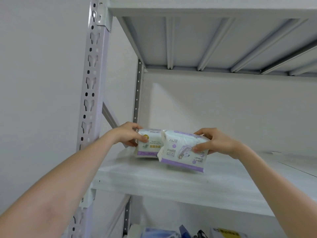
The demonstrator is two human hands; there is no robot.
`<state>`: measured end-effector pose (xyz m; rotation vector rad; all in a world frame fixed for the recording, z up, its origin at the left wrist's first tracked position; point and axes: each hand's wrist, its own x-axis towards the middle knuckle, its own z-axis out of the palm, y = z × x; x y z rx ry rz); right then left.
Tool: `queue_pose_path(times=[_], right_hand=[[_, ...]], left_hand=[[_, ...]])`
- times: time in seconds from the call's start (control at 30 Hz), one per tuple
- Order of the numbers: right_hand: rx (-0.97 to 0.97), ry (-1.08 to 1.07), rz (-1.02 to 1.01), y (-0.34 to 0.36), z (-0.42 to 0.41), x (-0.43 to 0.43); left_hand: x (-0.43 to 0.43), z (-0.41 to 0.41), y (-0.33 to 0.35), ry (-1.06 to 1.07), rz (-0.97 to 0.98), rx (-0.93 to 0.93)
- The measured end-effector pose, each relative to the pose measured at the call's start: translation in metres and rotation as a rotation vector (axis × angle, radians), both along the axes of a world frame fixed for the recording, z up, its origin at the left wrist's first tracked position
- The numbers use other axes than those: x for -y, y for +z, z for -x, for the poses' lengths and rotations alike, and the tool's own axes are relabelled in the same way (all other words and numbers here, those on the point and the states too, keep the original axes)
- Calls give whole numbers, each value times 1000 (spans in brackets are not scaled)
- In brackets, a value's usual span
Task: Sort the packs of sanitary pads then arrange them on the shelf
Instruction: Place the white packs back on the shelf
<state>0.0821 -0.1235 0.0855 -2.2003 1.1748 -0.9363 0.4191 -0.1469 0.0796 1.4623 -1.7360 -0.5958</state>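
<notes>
A storeroom, by the slotted metal racking point(93, 79) against plain white walls point(34, 66)

White wall point(34, 66) alongside, clutter low down
Lying at the bottom edge: blue plastic wrapping point(159, 233), a dark object point(202, 235) just right of it, then a yellow-labelled pack point(226, 234).

Low on the left pack point(148, 143), in a purple strip: "275" and "10". Above, large green Chinese characters and cursive lines too small to read. On the right pack point(181, 150): upside-down fine print, illegible. On the yellow label point(227, 233) at bottom: blurred dark characters.
</notes>
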Motion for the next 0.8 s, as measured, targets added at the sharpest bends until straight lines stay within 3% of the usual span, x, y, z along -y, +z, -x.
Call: queue_pose_path(times=[0.37,0.67,0.8], right_hand=[[-35,35,-36,-9,-24,43],[23,43,-62,-17,-54,47],[74,28,-78,-21,-71,42]], left_hand=[[21,-15,-20,67,7,-154],[-9,-7,-48,-31,-56,-510],[-21,-5,-56,-176,-71,-401]])
